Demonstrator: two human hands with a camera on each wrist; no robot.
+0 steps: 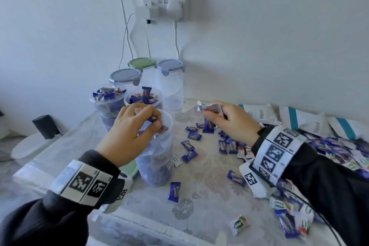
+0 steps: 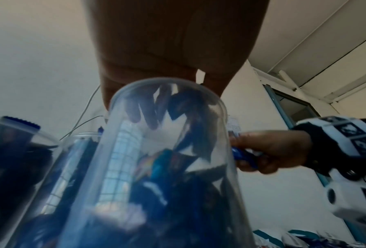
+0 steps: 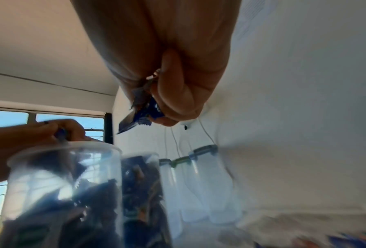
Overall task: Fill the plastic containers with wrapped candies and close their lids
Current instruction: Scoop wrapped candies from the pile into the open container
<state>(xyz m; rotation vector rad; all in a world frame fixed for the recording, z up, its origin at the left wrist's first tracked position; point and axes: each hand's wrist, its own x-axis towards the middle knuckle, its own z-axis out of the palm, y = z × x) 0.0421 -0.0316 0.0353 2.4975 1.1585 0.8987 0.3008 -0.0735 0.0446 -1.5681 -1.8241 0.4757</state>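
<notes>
the left hand (image 1: 129, 136) is reaching into the mouth of the open container (image 1: 159, 158), fingers curled around some wrapped candies w/ fingertips inside the rim. the right hand (image 1: 231, 122) is hovering just right of it, gripping a bunch of candies (image 1: 209, 109) in a closed fist, one blue wrapper hanging down. beyond the left hand two filled containers (image 1: 108, 102) are standing w/o lids, and behind them three lidded containers (image 1: 170, 84) are standing near the wall. a table (image 1: 199, 195) w/ pale floral cloth is lying under both hands; loose candies (image 1: 339, 156) are spreading below and right of the right hand. a wall socket (image 1: 165, 4) w/ plugs and cables is sitting high above the hands on the white wall.
</notes>
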